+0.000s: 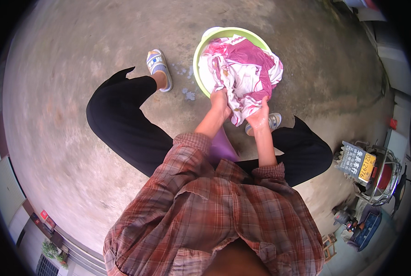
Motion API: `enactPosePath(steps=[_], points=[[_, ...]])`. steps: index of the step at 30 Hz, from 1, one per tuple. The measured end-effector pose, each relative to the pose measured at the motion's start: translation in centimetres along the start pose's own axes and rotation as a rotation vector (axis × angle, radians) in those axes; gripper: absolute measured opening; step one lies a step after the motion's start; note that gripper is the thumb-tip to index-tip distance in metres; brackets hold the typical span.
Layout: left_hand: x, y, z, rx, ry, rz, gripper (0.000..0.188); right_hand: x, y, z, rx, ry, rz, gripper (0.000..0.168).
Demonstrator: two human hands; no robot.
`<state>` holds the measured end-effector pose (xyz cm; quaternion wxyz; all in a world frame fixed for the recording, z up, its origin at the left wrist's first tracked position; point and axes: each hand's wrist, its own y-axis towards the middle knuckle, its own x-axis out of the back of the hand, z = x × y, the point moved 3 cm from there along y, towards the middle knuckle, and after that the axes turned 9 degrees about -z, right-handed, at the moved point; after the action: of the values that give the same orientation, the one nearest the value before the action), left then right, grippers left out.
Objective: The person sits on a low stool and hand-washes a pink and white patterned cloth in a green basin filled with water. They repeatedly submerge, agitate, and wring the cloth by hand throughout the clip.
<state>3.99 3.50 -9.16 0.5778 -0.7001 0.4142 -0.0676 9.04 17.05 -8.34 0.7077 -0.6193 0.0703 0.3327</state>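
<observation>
A round light-green plastic basin [197, 65] stands on the concrete ground before me, with whitish suds or water along its left inside. White and magenta patterned wet-looking fabric [246, 69] fills much of it and hangs over its right and near edges. My left hand [220, 100] grips a bunched white part of the cloth at the basin's near rim. To its right, my right hand [259, 115] holds the cloth's near edge from below, thumb upward. The fingers of both hands are partly hidden by the folds.
A purple plastic object [222, 146], perhaps a stool, lies between my legs. My sandalled feet flank the basin, and wet spots [189, 94] mark the concrete on its left. A parked motorbike [381, 176], a blue container [370, 227] and a wooden stool [329, 246] are at the right.
</observation>
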Motion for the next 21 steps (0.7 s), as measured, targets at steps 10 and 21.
enactPosePath(steps=[10,21], points=[[-2.8,-16.3,-0.8,-1.286,1.199,0.391,0.019,-2.5,-5.0,1.6,-0.022,-0.210,0.054,0.040],[0.6,1.2,1.8,-0.920,1.344,0.289,0.059,-5.5,-10.1,2.8,0.366,-0.411,-0.026,0.037]])
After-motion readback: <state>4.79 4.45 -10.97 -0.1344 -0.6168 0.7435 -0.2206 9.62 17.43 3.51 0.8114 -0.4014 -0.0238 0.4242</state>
